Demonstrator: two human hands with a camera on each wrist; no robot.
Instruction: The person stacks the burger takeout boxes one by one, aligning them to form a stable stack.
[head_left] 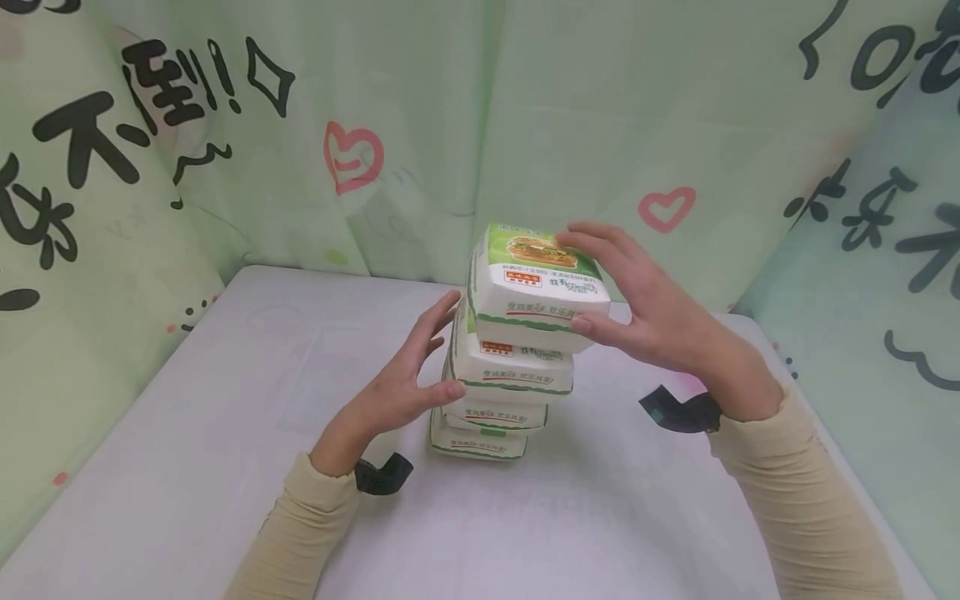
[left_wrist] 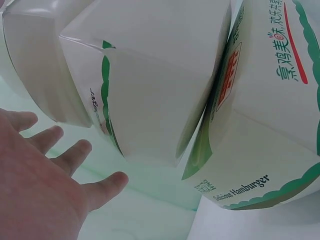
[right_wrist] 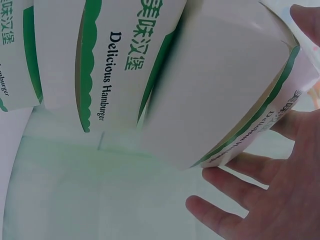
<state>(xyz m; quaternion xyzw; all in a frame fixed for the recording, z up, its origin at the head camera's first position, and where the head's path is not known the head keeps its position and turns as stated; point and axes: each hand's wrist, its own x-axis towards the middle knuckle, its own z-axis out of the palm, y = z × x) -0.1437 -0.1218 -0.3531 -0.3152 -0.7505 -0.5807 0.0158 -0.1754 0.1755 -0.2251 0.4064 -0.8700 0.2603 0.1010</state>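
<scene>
Several white-and-green paper hamburger boxes stand in a leaning stack on the table, seen mid-frame in the head view. The top box (head_left: pixel 536 287) has a burger picture on its lid and juts out to the right over the box below (head_left: pixel 513 375). My right hand (head_left: pixel 648 312) spans the top box's right side, thumb at its front corner and fingers over the lid. In the right wrist view, some right fingertips (right_wrist: pixel 212 175) pass behind the box's edge. Beside the stack's left side my left hand (head_left: pixel 401 379) is spread, fingers extended; the left wrist view shows these fingertips (left_wrist: pixel 117 180) apart from the boxes.
The stack stands on a white-covered table (head_left: pixel 375 533). Light green curtains (head_left: pixel 420 75) with black characters and pink hearts enclose it at the back and both sides. Dark bands (head_left: pixel 382 473) sit at both wrists, below beige sleeves (head_left: pixel 795 492).
</scene>
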